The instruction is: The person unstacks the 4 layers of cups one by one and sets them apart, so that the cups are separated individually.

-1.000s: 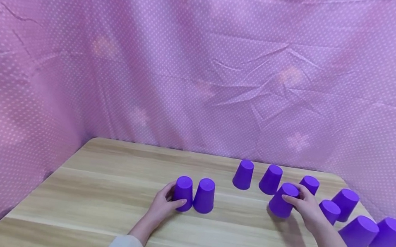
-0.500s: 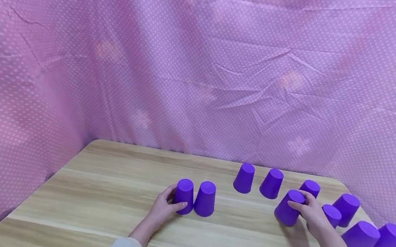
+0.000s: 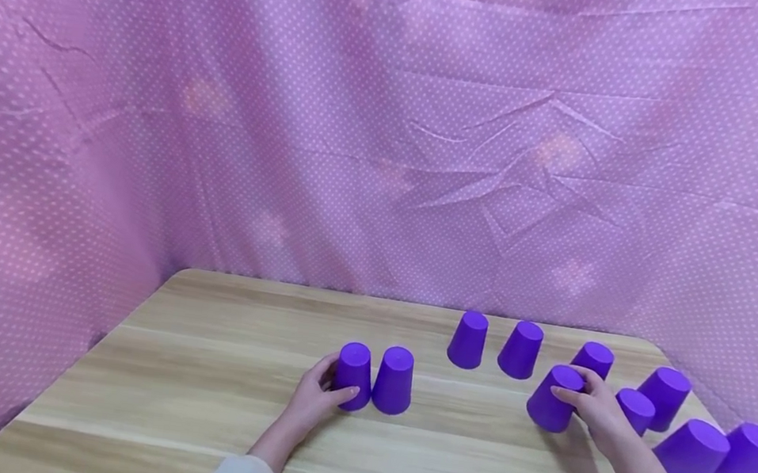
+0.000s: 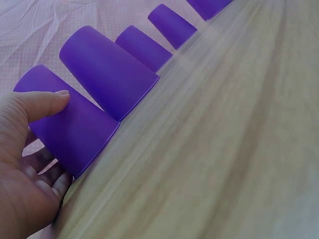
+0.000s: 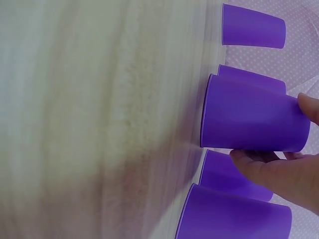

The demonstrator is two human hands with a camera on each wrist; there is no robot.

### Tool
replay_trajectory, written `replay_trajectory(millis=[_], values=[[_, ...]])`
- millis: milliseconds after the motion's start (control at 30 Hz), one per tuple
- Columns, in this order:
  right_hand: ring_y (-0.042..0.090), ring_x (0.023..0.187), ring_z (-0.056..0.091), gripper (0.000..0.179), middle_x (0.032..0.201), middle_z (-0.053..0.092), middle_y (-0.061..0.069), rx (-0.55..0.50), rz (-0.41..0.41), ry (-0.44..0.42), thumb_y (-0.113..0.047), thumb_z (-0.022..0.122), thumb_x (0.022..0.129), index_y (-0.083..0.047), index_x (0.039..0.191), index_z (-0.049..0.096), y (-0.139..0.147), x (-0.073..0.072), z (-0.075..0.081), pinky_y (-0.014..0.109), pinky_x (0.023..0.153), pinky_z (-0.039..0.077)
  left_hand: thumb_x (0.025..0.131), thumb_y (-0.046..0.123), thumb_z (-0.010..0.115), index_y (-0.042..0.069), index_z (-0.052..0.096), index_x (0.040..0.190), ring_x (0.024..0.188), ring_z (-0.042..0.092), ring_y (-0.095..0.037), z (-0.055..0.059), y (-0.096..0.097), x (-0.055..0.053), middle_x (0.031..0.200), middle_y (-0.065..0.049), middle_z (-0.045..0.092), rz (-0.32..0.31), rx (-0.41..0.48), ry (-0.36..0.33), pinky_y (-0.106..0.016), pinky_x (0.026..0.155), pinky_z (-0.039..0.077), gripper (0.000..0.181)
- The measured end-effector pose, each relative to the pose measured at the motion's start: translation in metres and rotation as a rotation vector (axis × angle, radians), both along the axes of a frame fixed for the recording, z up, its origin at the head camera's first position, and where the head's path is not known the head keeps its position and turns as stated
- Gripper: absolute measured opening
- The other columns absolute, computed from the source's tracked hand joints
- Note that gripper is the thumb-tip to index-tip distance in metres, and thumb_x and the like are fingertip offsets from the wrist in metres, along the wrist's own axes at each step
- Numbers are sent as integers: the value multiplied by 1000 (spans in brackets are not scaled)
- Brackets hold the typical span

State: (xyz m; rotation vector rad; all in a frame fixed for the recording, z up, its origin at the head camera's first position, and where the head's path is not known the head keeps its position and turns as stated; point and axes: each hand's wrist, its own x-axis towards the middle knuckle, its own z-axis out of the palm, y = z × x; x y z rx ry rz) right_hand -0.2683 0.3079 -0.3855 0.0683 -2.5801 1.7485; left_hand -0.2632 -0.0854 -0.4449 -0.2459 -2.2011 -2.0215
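Note:
Two purple cups stand upside down side by side left of the table's middle. My left hand holds the left cup, thumb across its near side and fingers behind it. Its neighbour, another purple cup, stands right beside it, the rims meeting in the left wrist view. Farther right, my right hand grips a third upside-down cup between thumb and fingers. The right wrist view shows that cup with its rim close over the wood and its base toward my palm.
More upside-down purple cups stand around the right hand: two at the back, several to the right, including a near pair. The wooden table ends at a pink dotted cloth behind and at the sides.
My right hand has shifted slightly right and nearer with its cup, then stays almost still. The left hand keeps its place on its cup. The head view has tilted slightly.

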Motion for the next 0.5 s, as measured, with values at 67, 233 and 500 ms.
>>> replay_trajectory(millis=[67,233,500], values=[[-3,82,46,58,117,38,31,-3,1,-2,-8,54,83,15,124,21,0,0,-1,33,86,39,71,4,67,-6,33,127,113,36,-38,0,0,0,122,-28,40,1,3,-2,-45,96,27,67],[1,84,47,61,116,38,31,-28,16,-3,-8,56,82,15,125,20,2,-3,-3,37,88,37,70,3,67,-8,34,126,112,37,-39,6,0,3,119,-28,41,6,1,-1,-45,95,28,66],[30,103,44,70,115,39,32,-1,26,-3,-18,61,79,13,127,19,6,-4,0,49,92,30,71,6,67,-6,34,127,111,39,-38,0,0,0,119,-27,42,0,-9,12,-44,94,30,66]])
